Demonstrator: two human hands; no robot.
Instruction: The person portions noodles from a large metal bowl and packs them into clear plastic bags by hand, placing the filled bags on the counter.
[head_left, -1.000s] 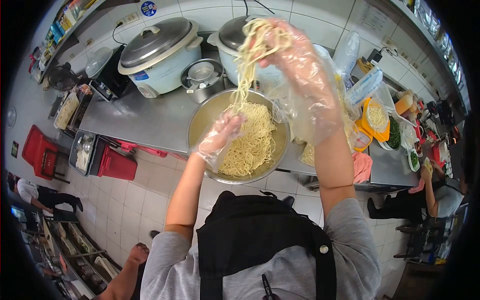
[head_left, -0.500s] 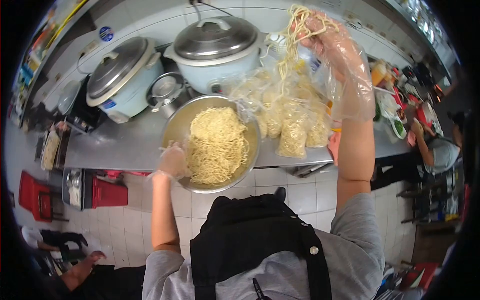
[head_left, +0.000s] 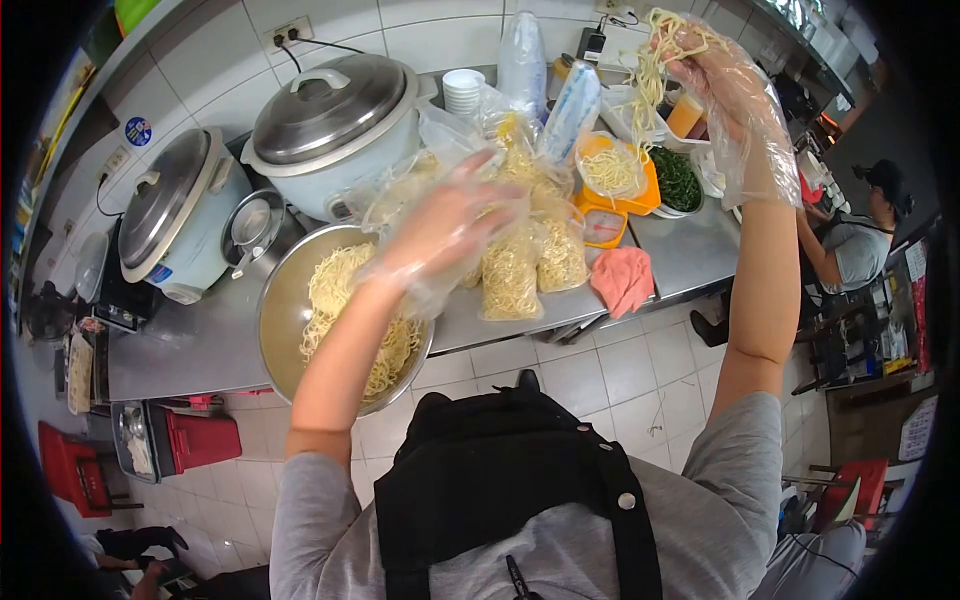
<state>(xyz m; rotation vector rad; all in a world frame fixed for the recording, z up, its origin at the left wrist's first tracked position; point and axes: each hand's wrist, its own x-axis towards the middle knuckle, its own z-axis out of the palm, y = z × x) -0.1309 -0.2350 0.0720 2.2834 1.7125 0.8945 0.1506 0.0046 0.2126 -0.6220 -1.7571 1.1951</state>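
Observation:
My right hand (head_left: 720,80), in a clear plastic glove, is raised at the upper right and closed around a clump of noodles (head_left: 648,85), with strands dangling. My left hand (head_left: 450,225), gloved too and slightly blurred, reaches over the counter with its fingers stretched out and nothing visible in them. Below its wrist is a steel bowl (head_left: 275,325) of loose noodles (head_left: 335,280), partly hidden by my forearm. Beside the hand stand plastic bags of noodles (head_left: 511,280). An orange kitchen scale (head_left: 604,228) carries a small portion of noodles (head_left: 612,170).
Two large rice cookers (head_left: 335,125) and steel pots (head_left: 255,225) line the left and back. Stacked cups (head_left: 463,92) stand by the wall. A pink cloth (head_left: 622,280) lies at the counter edge, near a container of chopped greens (head_left: 677,180). Another person (head_left: 865,240) is at the right.
My left hand has left the noodle bowl and moved up and right over the bags. My view has shifted right, revealing the scale. The right hand still holds noodles up.

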